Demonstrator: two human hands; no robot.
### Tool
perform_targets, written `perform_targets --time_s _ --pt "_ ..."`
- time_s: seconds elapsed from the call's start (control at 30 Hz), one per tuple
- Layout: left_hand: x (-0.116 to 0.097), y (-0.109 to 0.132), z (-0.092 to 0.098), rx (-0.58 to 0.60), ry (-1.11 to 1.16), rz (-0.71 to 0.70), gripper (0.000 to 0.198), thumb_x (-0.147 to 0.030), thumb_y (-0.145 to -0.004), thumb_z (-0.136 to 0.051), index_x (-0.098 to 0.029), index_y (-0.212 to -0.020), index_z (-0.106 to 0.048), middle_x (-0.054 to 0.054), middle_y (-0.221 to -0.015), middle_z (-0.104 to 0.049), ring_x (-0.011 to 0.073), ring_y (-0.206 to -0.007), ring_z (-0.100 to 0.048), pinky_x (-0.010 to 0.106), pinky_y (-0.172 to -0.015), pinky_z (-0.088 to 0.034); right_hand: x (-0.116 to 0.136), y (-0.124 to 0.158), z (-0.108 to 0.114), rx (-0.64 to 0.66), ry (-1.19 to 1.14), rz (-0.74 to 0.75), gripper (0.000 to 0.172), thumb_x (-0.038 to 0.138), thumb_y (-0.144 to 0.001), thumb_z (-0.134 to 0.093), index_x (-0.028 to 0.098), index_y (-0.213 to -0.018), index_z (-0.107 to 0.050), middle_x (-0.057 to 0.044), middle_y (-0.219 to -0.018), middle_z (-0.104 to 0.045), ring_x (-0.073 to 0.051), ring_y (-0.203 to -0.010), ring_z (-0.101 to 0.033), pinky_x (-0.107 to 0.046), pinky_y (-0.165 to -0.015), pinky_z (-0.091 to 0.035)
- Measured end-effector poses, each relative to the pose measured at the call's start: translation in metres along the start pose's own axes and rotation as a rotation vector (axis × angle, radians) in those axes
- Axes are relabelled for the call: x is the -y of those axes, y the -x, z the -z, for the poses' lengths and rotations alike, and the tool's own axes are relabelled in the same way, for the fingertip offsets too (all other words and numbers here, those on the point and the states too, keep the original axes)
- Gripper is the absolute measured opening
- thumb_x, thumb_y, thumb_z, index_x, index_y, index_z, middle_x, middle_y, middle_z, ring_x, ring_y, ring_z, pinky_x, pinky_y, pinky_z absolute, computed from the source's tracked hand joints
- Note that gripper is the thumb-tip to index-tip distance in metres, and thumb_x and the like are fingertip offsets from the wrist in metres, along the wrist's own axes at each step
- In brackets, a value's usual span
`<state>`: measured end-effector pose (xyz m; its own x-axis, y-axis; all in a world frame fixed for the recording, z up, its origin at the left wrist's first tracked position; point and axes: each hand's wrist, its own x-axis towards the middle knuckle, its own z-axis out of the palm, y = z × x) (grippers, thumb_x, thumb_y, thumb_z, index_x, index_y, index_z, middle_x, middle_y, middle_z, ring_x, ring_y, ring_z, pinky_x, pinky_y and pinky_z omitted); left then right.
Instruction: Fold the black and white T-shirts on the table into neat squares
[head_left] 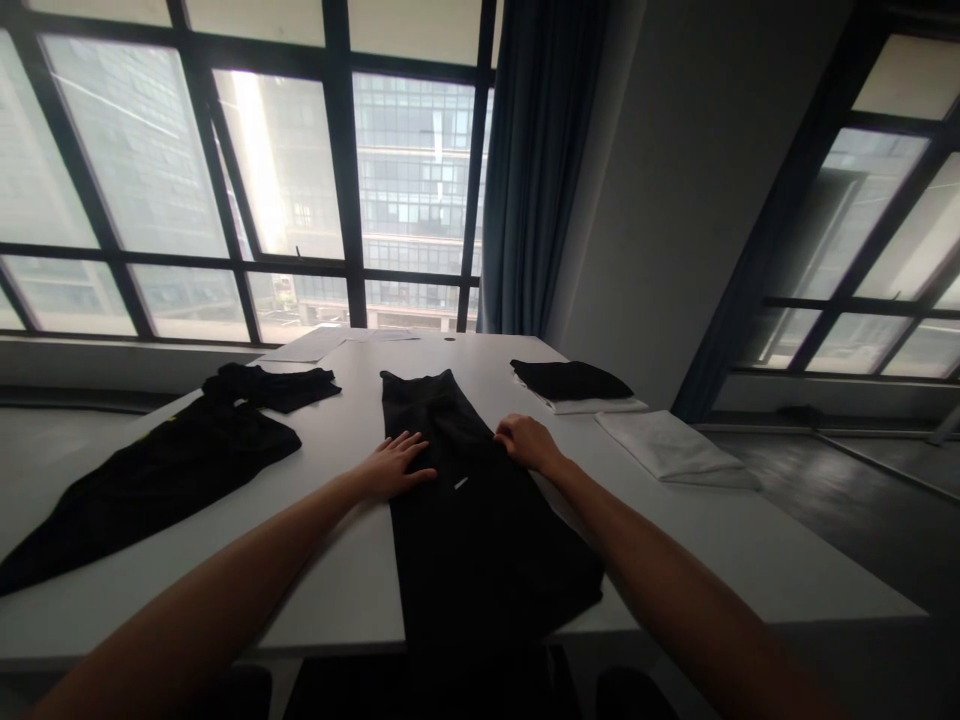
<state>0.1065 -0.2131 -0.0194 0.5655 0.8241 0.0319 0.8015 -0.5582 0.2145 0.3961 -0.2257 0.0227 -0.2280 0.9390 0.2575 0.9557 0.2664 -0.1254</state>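
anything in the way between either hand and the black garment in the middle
Nothing visible: the left hand lies spread on the black garment, and the right hand is curled at its right edge. The dark clothing lies off to the left, outside that space.

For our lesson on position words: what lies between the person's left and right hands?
In the head view, a black garment fills the stretch between the left hand and right hand.
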Motion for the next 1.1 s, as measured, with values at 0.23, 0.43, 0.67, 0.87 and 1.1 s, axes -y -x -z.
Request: perform_targets --time_s 0.23,0.43,0.67,0.87,1.1 --pt "0.014 0.004 0.016 0.083 0.019 0.015 0.083 -0.073 -0.089 -0.041 -0.021 -0.153 -0.031 0.013 -0.163 -0.016 0.0321 -0.150 -0.010 0.053 -0.119 -0.009 0.005 0.006 -0.005 0.037 -0.017 0.030 0.029 0.039 -0.091 -0.057 0.024 -0.110 -0.072 -0.007 -0.114 -0.069 -0.023 -0.104 -0.063 -0.031 -0.087 -0.048" --pt "-0.016 0.008 0.010 -0.076 0.064 -0.191 0.067 -0.061 -0.093 -0.047 -0.028 -0.150 -0.035 0.008 -0.161 -0.024 0.0284 -0.149 -0.018 0.054 -0.119 -0.012 0.019 0.013 -0.015 0.317 -0.169 0.275 0.081 0.066 -0.082 -0.058 0.024 -0.150 -0.041 -0.011 -0.157 -0.034 -0.032 -0.144 -0.031 -0.049 -0.118 -0.021" --pt "-0.036 0.008 0.007 -0.004 0.121 -0.386 0.051 -0.056 -0.089 -0.059 -0.033 -0.135 -0.057 0.006 -0.151 -0.045 0.0311 -0.143 -0.035 0.056 -0.119 -0.015 0.005 0.011 -0.008 0.371 -0.207 0.206 0.103 0.076 -0.074 -0.059 0.023 -0.156 -0.025 -0.011 -0.160 -0.027 -0.031 -0.146 -0.025 -0.050 -0.120 -0.015" --pt "-0.030 0.013 0.016 0.041 0.150 -0.396 0.049 -0.051 -0.090 -0.060 -0.031 -0.135 -0.057 0.006 -0.153 -0.043 0.0329 -0.144 -0.031 0.056 -0.118 -0.019 0.003 0.011 -0.016 0.356 -0.146 0.116 0.081 0.071 -0.093 -0.025 0.020 -0.156 -0.024 -0.010 -0.161 -0.025 -0.028 -0.148 -0.021 -0.055 -0.119 -0.004" --pt "-0.064 0.025 0.019 0.049 0.209 -0.573 0.043 -0.043 -0.093 -0.059 -0.035 -0.135 -0.056 0.003 -0.150 -0.047 0.0284 -0.143 -0.035 0.054 -0.119 -0.016 0.003 0.003 -0.029 0.281 -0.093 0.065 0.068 0.060 -0.099 -0.018 0.023 -0.155 -0.027 -0.007 -0.162 -0.023 -0.025 -0.150 -0.014 -0.054 -0.119 -0.003"
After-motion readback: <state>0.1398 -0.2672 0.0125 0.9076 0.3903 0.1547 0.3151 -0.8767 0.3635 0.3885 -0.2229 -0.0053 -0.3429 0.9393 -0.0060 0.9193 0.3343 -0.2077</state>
